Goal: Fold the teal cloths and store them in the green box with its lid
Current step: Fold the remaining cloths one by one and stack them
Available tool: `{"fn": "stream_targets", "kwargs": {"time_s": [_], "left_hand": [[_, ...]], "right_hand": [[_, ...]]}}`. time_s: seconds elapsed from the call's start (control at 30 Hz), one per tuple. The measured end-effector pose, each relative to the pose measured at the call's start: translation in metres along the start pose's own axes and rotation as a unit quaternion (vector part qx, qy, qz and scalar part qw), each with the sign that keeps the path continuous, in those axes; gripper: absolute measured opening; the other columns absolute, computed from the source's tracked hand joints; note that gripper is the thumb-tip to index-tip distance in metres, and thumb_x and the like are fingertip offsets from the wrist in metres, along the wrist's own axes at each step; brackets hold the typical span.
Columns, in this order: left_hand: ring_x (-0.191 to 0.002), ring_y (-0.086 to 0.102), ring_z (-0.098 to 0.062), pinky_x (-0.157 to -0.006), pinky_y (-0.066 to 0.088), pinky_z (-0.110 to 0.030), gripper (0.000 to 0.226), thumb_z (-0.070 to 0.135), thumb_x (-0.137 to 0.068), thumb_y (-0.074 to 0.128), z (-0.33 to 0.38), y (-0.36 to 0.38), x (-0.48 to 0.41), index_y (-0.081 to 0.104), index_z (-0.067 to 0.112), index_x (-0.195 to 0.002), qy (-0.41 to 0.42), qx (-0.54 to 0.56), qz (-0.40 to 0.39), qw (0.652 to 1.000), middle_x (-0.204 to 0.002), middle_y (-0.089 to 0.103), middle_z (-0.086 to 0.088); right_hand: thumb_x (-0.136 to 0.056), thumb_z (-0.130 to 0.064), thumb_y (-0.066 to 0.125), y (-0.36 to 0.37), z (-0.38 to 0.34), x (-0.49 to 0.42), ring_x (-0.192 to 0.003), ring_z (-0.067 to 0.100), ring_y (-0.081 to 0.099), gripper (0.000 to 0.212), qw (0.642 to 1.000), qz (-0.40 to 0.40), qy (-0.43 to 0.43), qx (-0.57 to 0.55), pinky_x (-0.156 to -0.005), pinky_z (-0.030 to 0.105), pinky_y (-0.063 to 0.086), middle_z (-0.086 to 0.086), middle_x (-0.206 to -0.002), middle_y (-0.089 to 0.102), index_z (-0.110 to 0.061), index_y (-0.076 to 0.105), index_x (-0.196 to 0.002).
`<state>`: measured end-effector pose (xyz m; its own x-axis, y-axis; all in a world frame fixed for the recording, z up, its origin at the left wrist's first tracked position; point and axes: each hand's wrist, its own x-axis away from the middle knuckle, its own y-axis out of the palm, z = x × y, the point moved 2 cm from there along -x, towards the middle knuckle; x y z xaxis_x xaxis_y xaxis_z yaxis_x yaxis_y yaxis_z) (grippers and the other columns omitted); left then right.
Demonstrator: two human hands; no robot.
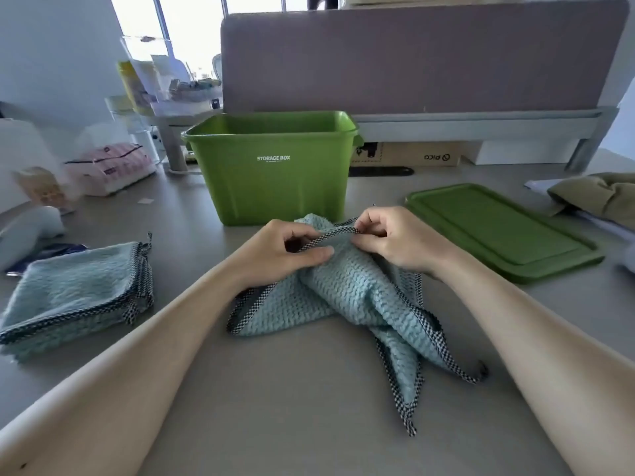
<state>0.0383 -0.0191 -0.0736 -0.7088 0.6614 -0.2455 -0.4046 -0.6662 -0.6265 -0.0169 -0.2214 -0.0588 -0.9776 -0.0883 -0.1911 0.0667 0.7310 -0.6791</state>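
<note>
A crumpled teal cloth [357, 300] with a black-and-white checked border lies on the grey table in front of me. My left hand [288, 252] and my right hand [395, 238] both pinch its far checked edge, close together, lifting it slightly. A stack of folded teal cloths [75, 297] sits at the left. The open green box [275, 180], printed "STORAGE BOX", stands just behind my hands. Its green lid [498, 228] lies flat on the table to the right.
A grey partition screen [422, 60] stands behind the box, with a cardboard box [409, 154] under its shelf. A pink tissue pack [110, 166] and clear containers [144, 87] crowd the back left. An olive fabric bundle [598, 195] lies at the far right.
</note>
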Motion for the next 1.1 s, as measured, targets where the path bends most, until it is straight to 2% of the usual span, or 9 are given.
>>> {"fn": "stream_targets", "kwargs": {"time_s": [0.27,0.43,0.53,0.6,0.67,0.73,0.9,1.03,1.1], "left_hand": [[-0.086,0.06,0.006,-0.078,0.04,-0.009,0.028,0.017,-0.082,0.08,0.0,-0.008,0.009,0.071,0.026,-0.106,0.003,-0.006,-0.058,0.998,-0.09,0.065,0.028],[-0.096,0.062,-0.016,-0.087,0.044,-0.03,0.034,0.012,-0.081,0.077,-0.003,-0.017,0.013,0.072,0.017,-0.114,0.0,0.001,-0.036,0.999,-0.11,0.067,0.0],[-0.097,0.062,-0.001,-0.085,0.044,-0.018,0.016,0.011,-0.086,0.074,-0.004,-0.022,0.018,0.077,0.016,-0.101,-0.013,0.003,-0.024,1.0,-0.121,0.066,0.001],[-0.092,0.061,0.003,-0.085,0.041,-0.016,0.009,0.019,-0.088,0.072,-0.006,-0.026,0.017,0.077,0.014,-0.092,-0.021,0.002,0.011,1.0,-0.111,0.068,0.006],[-0.078,0.055,-0.006,-0.076,0.04,-0.027,0.033,0.039,-0.088,0.071,-0.009,-0.03,0.015,0.073,0.007,-0.083,-0.022,0.03,0.081,0.996,-0.085,0.064,0.003],[-0.072,0.048,-0.016,-0.069,0.035,-0.033,0.05,0.051,-0.085,0.069,-0.007,-0.034,0.014,0.068,0.001,-0.081,-0.036,0.079,0.157,0.984,-0.075,0.054,-0.006],[-0.071,0.062,-0.002,-0.072,0.054,-0.032,0.012,0.019,-0.091,0.068,0.015,-0.052,0.007,0.075,0.023,-0.083,-0.054,0.131,0.249,0.958,-0.072,0.071,0.015],[-0.053,0.055,0.01,-0.056,0.043,-0.011,0.007,0.023,-0.091,0.07,0.043,-0.076,-0.001,0.073,0.026,-0.086,-0.032,0.08,0.311,0.947,-0.068,0.068,0.021],[-0.043,0.051,0.006,-0.047,0.041,-0.011,0.006,0.027,-0.091,0.071,0.057,-0.087,-0.004,0.074,0.023,-0.091,-0.029,0.059,0.335,0.94,-0.071,0.066,0.015]], "right_hand": [[-0.099,-0.02,0.057,-0.017,0.009,0.004,-0.071,0.011,0.056,0.012,0.98,0.122,0.048,-0.153,-0.066,0.029,0.043,-0.002,-0.084,0.062,-0.024,0.058,-0.087],[-0.1,-0.026,0.054,-0.03,0.012,0.003,-0.083,0.019,0.06,0.01,0.968,0.181,0.089,-0.15,-0.074,0.034,0.046,0.003,-0.093,0.064,-0.018,0.059,-0.097],[-0.099,-0.027,0.055,-0.038,0.014,0.005,-0.084,0.023,0.063,0.01,0.956,0.202,0.101,-0.185,-0.079,0.038,0.05,0.006,-0.094,0.066,-0.02,0.06,-0.094],[-0.098,-0.025,0.056,-0.043,0.016,0.008,-0.081,0.024,0.064,0.01,0.948,0.218,0.115,-0.203,-0.075,0.036,0.051,0.007,-0.093,0.068,-0.021,0.062,-0.092],[-0.097,-0.024,0.058,-0.048,0.017,0.01,-0.082,0.025,0.066,0.009,0.94,0.233,0.122,-0.22,-0.075,0.035,0.052,0.008,-0.093,0.07,-0.02,0.063,-0.091],[-0.096,-0.022,0.06,-0.053,0.018,0.011,-0.085,0.026,0.067,0.009,0.929,0.248,0.123,-0.247,-0.078,0.04,0.055,0.008,-0.092,0.071,-0.02,0.065,-0.089],[-0.093,-0.02,0.061,-0.073,0.012,0.007,-0.079,0.02,0.061,0.01,0.923,0.289,0.113,-0.228,-0.068,0.034,0.049,0.003,-0.087,0.065,-0.023,0.061,-0.084],[-0.097,-0.012,0.057,-0.099,-0.013,0.002,-0.052,0.014,0.045,0.019,0.935,0.3,0.078,-0.172,-0.038,0.025,0.037,0.0,-0.082,0.057,-0.024,0.054,-0.082],[-0.097,-0.009,0.056,-0.111,-0.029,0.0,-0.062,0.013,0.048,0.021,0.931,0.298,0.064,-0.199,-0.037,0.022,0.045,0.001,-0.086,0.053,-0.023,0.054,-0.082]]}}
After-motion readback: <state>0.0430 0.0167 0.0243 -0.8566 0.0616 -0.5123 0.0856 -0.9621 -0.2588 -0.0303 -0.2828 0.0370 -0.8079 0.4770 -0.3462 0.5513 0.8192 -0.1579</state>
